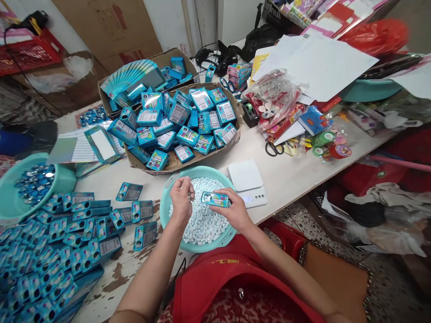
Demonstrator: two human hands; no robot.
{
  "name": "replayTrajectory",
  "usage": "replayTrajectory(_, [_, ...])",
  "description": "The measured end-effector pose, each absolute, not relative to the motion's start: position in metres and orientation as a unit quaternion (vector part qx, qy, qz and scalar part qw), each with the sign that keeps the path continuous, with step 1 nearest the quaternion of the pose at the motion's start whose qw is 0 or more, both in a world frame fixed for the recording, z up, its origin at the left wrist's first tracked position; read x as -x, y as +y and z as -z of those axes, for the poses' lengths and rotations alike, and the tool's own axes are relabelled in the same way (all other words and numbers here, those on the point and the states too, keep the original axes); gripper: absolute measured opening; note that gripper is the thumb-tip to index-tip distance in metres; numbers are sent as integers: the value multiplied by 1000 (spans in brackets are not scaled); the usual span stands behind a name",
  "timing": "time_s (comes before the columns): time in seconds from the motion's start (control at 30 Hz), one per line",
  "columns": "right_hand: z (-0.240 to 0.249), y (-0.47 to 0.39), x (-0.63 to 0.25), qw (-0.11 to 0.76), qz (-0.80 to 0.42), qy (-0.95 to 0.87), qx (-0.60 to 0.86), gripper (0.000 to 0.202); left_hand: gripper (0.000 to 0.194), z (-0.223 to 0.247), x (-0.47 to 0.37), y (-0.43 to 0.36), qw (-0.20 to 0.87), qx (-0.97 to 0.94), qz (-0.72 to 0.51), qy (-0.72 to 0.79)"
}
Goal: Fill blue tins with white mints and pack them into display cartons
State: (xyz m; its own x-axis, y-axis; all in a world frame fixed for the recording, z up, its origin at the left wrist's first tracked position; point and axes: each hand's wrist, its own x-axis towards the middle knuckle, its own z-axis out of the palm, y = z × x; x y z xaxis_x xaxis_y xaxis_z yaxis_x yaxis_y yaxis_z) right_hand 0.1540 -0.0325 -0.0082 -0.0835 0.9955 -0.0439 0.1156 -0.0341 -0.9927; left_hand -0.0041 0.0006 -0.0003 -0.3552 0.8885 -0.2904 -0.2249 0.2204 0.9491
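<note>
In my right hand (234,208) is a small blue candy box (215,199), its round hole turned up and pale pieces showing in the opening. My left hand (182,197) is closed just left of the box, fingers curled together; what they hold, if anything, is hidden. Below both hands stands a turquoise basin (165,211) filled with small white and pale-blue candies (204,229). Right behind it sits a white digital scale (247,179). Several blue boxes with round holes (144,235) lie on the table to the left of the basin.
A cardboard tray (182,166) heaped with blue boxes stands behind the basin. At far left, another turquoise basin (65,179) contains shiny blue pieces. Black scissors (274,149), tape rolls (323,139) and papers (323,63) crowd the right side. A red stool (286,235) stands below the table edge.
</note>
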Motion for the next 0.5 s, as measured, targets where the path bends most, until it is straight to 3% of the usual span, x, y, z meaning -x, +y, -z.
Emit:
replayTrajectory(0.17, [7,-29,-156,463,-533,-521,480,40,19,35,33,-15,467,-510,-282,665])
replayTrajectory(0.3, [4,-19,-179,475,-528,-488,508,43,24,24,52,11,331,-522,-336,710])
replayTrajectory(0.4, [23,4,-207,524,-447,-412,597,47,21,15,64,69,238,-551,-338,725])
replayTrajectory(0.5, [58,32,-231,544,-359,-377,658,52,32,20,66,136,245,-518,-327,752])
